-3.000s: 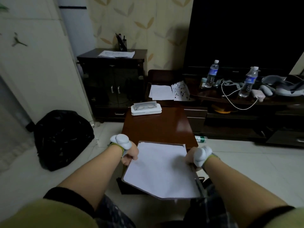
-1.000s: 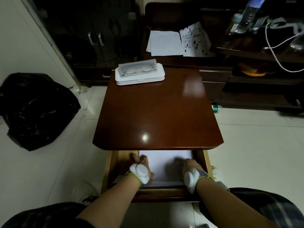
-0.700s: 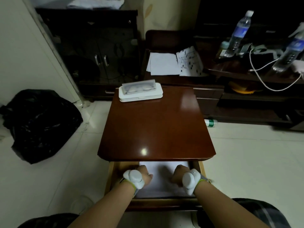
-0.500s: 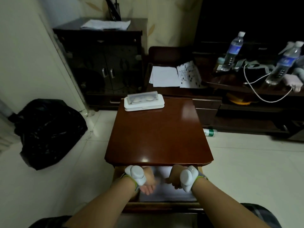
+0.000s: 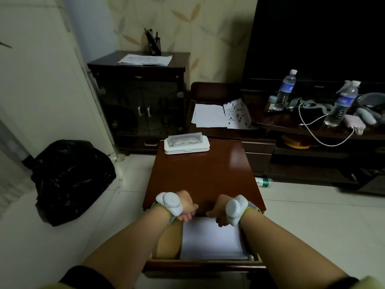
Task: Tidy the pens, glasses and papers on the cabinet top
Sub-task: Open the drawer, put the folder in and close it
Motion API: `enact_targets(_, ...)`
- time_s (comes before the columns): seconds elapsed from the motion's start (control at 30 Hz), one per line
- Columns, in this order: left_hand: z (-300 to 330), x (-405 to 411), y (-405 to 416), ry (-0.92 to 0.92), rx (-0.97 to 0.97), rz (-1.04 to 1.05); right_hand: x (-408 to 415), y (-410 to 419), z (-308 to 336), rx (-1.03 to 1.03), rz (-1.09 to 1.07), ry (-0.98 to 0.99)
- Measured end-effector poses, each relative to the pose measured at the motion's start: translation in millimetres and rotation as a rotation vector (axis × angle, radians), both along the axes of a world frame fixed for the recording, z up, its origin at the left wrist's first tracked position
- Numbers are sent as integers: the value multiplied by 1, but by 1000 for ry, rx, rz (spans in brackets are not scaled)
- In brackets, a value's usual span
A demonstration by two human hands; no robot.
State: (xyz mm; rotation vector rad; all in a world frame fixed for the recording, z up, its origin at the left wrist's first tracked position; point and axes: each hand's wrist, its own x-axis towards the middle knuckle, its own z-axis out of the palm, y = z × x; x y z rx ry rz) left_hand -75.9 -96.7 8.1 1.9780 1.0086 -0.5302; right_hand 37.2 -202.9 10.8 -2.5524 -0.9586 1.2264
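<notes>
Hands (image 5: 188, 206) over papers (image 5: 210, 238) (drawer (image 5: 166, 245) open).

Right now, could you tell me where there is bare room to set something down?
The small table's top is bare between the white case and both hands. The TV stand is crowded with bottles and cable; the drawer holds paper.

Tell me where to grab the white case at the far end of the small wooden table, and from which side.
Grip the white case across its short width, over the two long edges, coming from above. It lies flat with the clear box on top, so hold low on the white body, probably nearer an end.
</notes>
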Motion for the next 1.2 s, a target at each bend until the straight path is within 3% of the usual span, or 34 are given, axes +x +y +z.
enact_targets(0.2,17,17,41,-163,389,132,22,37,8,198,-281,-108)
enact_targets(0.47,-3,58,128,-297,535,306,87,113,2,373,-537,-53)
enact_targets(0.63,-8,88,192,-346,610,180,121,164,-9,492,-637,9)
enact_targets(0.93,-10,149,246,-16,666,-353,145,217,-34,411,-620,-95)
enact_targets(1.2,-8,165,244,-13,637,-378,149,227,-41,389,-644,-135)
